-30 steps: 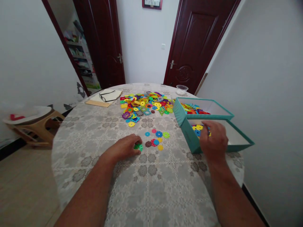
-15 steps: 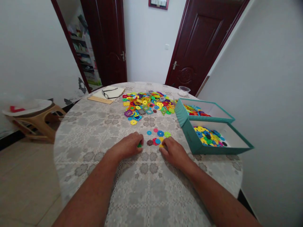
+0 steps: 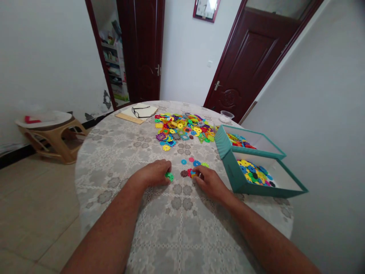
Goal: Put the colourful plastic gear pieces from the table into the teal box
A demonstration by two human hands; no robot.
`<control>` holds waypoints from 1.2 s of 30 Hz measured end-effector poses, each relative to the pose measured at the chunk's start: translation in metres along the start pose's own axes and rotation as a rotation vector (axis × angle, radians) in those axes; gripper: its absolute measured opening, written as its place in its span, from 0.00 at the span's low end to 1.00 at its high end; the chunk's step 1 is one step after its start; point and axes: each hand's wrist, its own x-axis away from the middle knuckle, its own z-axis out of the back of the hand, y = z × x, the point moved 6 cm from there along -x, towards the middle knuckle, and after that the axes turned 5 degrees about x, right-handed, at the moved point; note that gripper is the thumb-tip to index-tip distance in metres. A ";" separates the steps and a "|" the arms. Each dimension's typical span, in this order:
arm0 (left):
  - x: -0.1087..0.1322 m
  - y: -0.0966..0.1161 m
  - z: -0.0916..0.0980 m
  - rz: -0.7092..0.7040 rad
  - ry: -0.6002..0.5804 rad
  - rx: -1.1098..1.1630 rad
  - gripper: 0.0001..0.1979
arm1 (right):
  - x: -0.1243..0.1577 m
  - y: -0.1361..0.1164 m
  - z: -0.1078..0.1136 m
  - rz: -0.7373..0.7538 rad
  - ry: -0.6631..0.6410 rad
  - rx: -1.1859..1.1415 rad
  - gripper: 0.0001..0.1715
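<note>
My left hand [image 3: 156, 173] rests on the tablecloth, its fingers closed on a green notched plastic disc [image 3: 170, 176] that pokes out past the fingertips. To the right, my right hand [image 3: 210, 182] is in a pinch, gripping a yellow disc [image 3: 193, 175]. Under and beside those fingertips lie a red disc [image 3: 189, 172] and a brown disc [image 3: 184, 173]. Just beyond are a light blue disc [image 3: 184, 161], a pink disc [image 3: 191, 159], a darker blue disc [image 3: 196, 163] and a lime green disc [image 3: 205, 165], partly hidden by my right hand.
A big heap of colourful discs [image 3: 182, 127] spreads over the table's far side. At right stands a teal two-part box [image 3: 239, 186] holding more discs. Glasses [image 3: 137, 113] lie on paper at the far left; a clear plastic bowl [image 3: 227, 116] sits at the far right edge.
The view has tilted up and shifted left. More of the green disc shows at my left fingertips. My right hand has closed on the yellow disc and drawn it over the red one.
</note>
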 end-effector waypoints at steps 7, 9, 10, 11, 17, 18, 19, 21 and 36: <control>-0.009 0.019 -0.009 -0.160 0.030 0.190 0.09 | -0.028 0.015 -0.008 -0.024 -0.093 0.126 0.17; -0.014 0.026 -0.016 -0.196 0.050 0.264 0.11 | -0.031 0.019 -0.012 -0.029 -0.106 0.132 0.14; -0.017 0.028 -0.020 -0.195 0.057 0.282 0.13 | -0.031 0.020 -0.012 -0.032 -0.108 0.127 0.13; -0.019 0.030 -0.023 -0.189 0.069 0.282 0.14 | -0.032 0.022 -0.013 -0.034 -0.108 0.122 0.13; -0.027 0.031 -0.033 -0.145 0.157 0.141 0.22 | -0.028 0.021 -0.012 -0.046 -0.143 0.094 0.07; -0.028 0.032 -0.034 -0.138 0.151 0.115 0.22 | -0.028 0.020 -0.011 -0.043 -0.142 0.090 0.09; -0.028 0.033 -0.034 -0.130 0.142 0.089 0.20 | -0.027 0.018 -0.011 -0.038 -0.141 0.088 0.11; -0.027 0.034 -0.034 -0.115 0.125 0.049 0.18 | -0.026 0.015 -0.010 -0.032 -0.147 0.096 0.13; -0.024 0.037 -0.031 -0.087 0.074 0.057 0.14 | -0.023 0.013 -0.009 -0.039 -0.129 0.072 0.09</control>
